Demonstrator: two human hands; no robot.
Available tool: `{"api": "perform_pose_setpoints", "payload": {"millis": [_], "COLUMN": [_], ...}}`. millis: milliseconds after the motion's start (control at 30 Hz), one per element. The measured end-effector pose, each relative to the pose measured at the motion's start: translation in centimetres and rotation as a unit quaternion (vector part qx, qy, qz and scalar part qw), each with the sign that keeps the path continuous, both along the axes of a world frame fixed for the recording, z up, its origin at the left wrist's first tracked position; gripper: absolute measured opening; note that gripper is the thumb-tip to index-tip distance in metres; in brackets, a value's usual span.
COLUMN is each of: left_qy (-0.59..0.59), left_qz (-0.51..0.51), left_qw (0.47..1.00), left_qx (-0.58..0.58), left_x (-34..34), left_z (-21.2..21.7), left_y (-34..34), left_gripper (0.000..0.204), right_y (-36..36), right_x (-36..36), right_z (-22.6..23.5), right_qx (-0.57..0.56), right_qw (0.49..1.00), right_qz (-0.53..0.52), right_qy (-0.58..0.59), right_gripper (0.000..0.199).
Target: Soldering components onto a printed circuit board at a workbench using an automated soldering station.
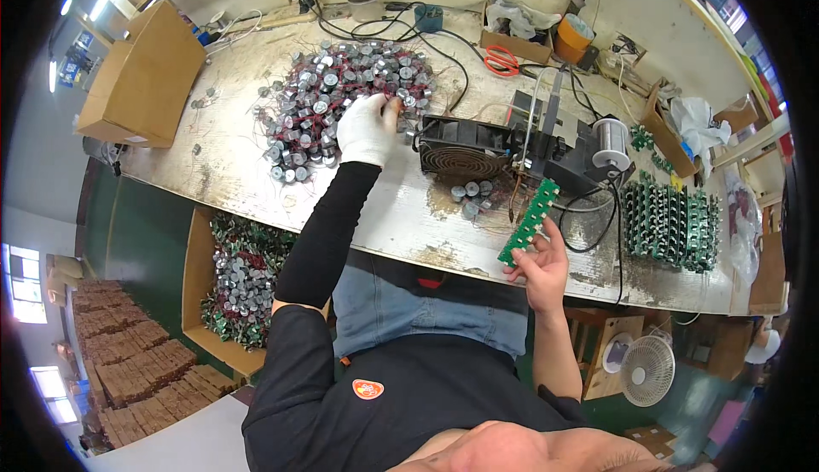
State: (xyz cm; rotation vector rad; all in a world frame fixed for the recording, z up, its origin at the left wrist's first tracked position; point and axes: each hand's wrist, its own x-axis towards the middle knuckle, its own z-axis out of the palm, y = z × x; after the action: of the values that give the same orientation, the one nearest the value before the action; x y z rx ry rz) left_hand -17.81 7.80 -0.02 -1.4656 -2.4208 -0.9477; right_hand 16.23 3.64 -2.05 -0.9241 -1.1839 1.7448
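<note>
- Left hand (367, 131), gloved: fingers bent at the pile of wired metal cylinders (316, 107), which spreads mainly leftward of it; whether they pinch 1 cannot be told.
- Right hand (541, 269): grips the near end of 1 green circuit-board strip (530, 223), long axis slanting away, slightly rightward.
- Strip: rightward of the left hand, well apart.

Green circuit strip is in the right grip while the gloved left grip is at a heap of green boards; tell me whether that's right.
Wrong heap: the head view shows the gloved left grip at small silver cylinders. The green circuit strip is indeed in the right grip.
</note>
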Motion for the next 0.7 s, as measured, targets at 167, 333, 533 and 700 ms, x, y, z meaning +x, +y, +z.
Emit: {"api": "perform_pose_setpoints", "payload": {"millis": [167,333,533,700], "left_qy": [-0.154,-0.484,-0.503,-0.476], "left_qz": [-0.107,-0.098,-0.117,-0.119], "left_qw": [0.968,0.844,0.845,0.864], "left_qx": [0.165,0.212,0.139,0.109], "left_x": [1.1,4.3,5.4,8.3], "left_z": [1.6,2.8,1.3,0.8], "left_y": [-3.2,-8.0,-10.2,-10.7], "left_gripper": [0.021,0.031,0.030,0.026], "right_y": [0.3,0.5,0.3,0.3], "right_x": [0.3,0.2,0.4,0.4], "right_z": [-0.1,0.1,0.0,0.1], "right_qx": [0.004,0.001,-0.008,-0.015], "right_qw": [1.000,1.000,1.000,1.000], "right_qz": [0.001,0.005,0.004,0.005], "right_qy": [0.003,0.007,0.010,0.015], "right_gripper": [0.070,0.069,0.069,0.068]}}
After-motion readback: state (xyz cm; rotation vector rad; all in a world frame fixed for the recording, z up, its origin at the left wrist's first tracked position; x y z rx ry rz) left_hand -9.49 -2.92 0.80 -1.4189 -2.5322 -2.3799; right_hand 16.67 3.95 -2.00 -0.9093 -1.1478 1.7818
